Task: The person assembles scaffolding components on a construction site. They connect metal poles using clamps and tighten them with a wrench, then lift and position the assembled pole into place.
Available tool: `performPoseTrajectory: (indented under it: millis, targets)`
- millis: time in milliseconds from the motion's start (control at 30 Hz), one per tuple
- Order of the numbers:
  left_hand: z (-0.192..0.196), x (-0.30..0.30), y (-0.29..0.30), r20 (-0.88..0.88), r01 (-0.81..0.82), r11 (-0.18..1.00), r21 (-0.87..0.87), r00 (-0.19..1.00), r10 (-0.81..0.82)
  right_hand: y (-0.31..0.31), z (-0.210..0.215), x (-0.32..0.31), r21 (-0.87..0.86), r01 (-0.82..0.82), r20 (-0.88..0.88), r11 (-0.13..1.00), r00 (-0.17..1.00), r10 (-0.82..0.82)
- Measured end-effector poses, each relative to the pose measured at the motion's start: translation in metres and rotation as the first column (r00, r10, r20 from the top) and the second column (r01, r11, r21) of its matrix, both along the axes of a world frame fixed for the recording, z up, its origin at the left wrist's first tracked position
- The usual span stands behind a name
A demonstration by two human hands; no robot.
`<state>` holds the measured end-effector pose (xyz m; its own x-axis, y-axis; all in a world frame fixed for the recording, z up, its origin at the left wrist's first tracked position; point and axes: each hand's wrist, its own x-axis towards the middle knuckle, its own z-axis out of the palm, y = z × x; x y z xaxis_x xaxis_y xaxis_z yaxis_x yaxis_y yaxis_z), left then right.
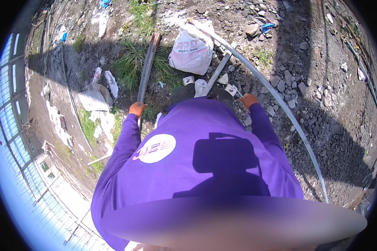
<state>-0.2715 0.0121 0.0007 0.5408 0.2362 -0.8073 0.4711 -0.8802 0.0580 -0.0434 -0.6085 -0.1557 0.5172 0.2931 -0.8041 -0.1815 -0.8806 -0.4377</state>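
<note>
My left hand (137, 109) is wrapped round the near end of a long, narrow metal channel bar (148, 69), grey with rusty brown at its far end. The bar points away from me over grass. My right hand (248, 100) is closed beside my right leg. A thin, shiny metal piece (237, 91) sticks out of it toward the left; its kind is too small to make out. Ahead of my feet stands a white woven sack (192, 52), bulging, with faded print. A pale flat bar (218, 73) lies slanted at the sack's right.
A long, curved grey pipe (276, 94) runs from the sack round my right side. Broken stones (289, 83) cover the ground at right. Crumpled white sacking (95, 98) lies at left, near a thin rod (67, 83). Blue scraps (267, 27) lie far off.
</note>
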Motion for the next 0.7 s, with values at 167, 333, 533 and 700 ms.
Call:
performPoseTrajectory:
  millis: [167,333,533,700]
  targets:
    - [0.037,-0.028,-0.064,-0.097,-0.78,0.601,-0.176,0.621,0.778,-0.03,-0.008,0.058,-0.284,-0.149,-0.051,0.947,0.989,0.14]
    - [0.015,-0.034,-0.012,-0.108,-0.776,0.545,-0.317,0.6,0.792,-0.04,0.003,0.125,-0.423,-0.232,0.093,0.876,0.95,0.297]
    - [-0.027,-0.024,0.139,0.178,-0.662,0.725,-0.19,0.703,0.689,0.032,0.047,0.162,-0.428,-0.149,0.152,0.891,0.96,0.234]
    - [-0.02,0.063,0.225,0.361,-0.619,0.705,-0.346,0.606,0.709,0.13,0.112,0.153,-0.517,0.082,-0.138,0.852,0.974,-0.177]
